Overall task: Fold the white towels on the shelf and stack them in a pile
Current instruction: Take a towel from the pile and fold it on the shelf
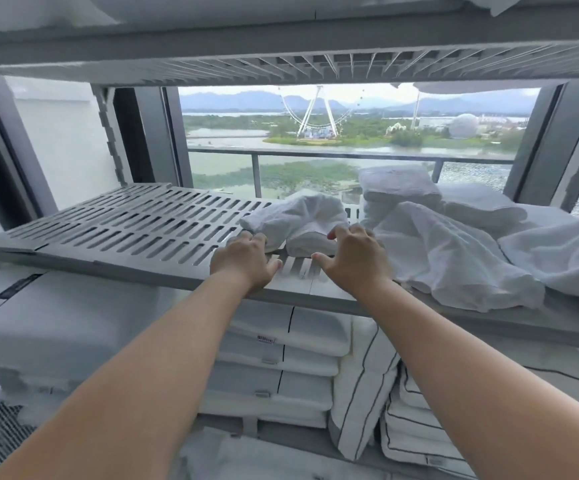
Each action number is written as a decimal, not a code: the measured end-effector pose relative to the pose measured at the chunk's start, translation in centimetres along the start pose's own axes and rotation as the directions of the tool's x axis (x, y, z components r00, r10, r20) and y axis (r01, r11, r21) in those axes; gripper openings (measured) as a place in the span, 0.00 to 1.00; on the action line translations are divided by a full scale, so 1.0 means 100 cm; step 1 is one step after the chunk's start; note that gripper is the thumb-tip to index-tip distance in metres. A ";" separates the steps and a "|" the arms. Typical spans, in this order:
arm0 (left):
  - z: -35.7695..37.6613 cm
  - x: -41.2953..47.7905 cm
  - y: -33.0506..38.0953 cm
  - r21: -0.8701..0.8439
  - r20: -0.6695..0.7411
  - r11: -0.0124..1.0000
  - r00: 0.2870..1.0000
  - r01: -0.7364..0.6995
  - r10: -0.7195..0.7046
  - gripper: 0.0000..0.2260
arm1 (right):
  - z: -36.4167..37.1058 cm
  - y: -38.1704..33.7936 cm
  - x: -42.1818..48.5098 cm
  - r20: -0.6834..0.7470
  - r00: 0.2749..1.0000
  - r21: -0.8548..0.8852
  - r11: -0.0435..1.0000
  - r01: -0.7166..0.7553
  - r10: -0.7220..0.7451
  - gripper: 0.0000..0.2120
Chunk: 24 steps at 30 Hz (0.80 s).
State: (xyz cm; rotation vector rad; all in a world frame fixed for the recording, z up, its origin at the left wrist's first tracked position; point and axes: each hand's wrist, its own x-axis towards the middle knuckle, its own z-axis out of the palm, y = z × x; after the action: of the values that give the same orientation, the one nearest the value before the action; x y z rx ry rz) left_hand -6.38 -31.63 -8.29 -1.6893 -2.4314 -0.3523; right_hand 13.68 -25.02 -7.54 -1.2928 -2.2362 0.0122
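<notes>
Two hands on one small crumpled towel (296, 221), so here's where you could trip up. It sits close to the front edge of the slatted shelf (125, 223), about midway along it, and your left hand (245, 259) and right hand (352, 258) are both right at the towel's near side. If you drag it toward you to spread it out, my guess is it slides off that front edge, since there's barely any shelf in front of it. Also, the big loose towel (450, 251) lies just beside your right hand; catch a fold of it and you'll pull that mess along too. The folded pile (399, 188) at the back edge looks a bit soft, so nudging it could tip it.

Pose-wise: both forearms reach up and forward, palms down. Your left hand's fingers curl onto the towel's left corner, though I can't tell if they've actually pinched it. Your right hand is spread wide, fingertips touching the towel, holding nothing.
</notes>
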 end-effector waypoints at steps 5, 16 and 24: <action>0.008 0.041 -0.009 0.020 -0.034 1.000 0.999 -0.004 0.005 0.29 | 0.024 -0.004 0.049 -0.025 1.000 0.033 0.999 0.011 -0.011 0.26; 0.027 0.125 -0.018 -0.074 -0.087 0.995 0.994 -0.066 0.060 0.31 | 0.075 0.002 0.144 0.048 0.995 0.134 0.986 -0.098 0.092 0.21; 0.045 0.162 -0.030 -0.108 -0.099 0.923 0.928 -0.369 0.360 0.28 | 0.105 0.002 0.169 0.106 0.981 0.075 0.983 -0.170 0.162 0.20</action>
State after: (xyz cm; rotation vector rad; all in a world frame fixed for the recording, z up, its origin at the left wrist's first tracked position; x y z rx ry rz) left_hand -14.86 -16.84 -8.66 -2.0880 -2.0170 -0.5125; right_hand 2.54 -8.65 -8.81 -1.4580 -2.1784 0.2347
